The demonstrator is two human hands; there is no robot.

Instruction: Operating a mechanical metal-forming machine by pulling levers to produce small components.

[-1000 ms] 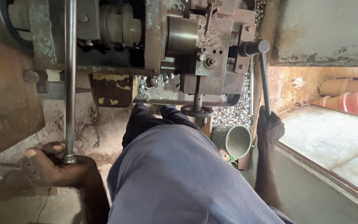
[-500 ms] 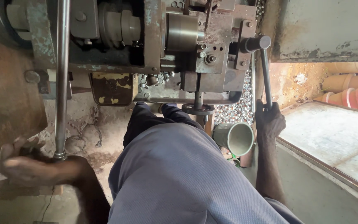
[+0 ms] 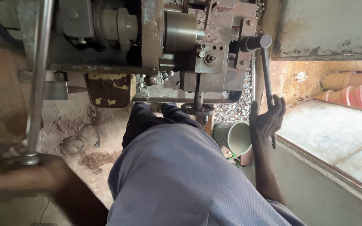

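Both hands are on the levers of the big rusty metal machine. The right hand has its fingers wrapped around the thin dark metal lever. The left hand, blurry, grips the long grey steel bar at its bottom end. How far the work has got cannot be seen.

Two long steel lever rods, two bare hands, one grey-green metal cup, one small round black handwheel.
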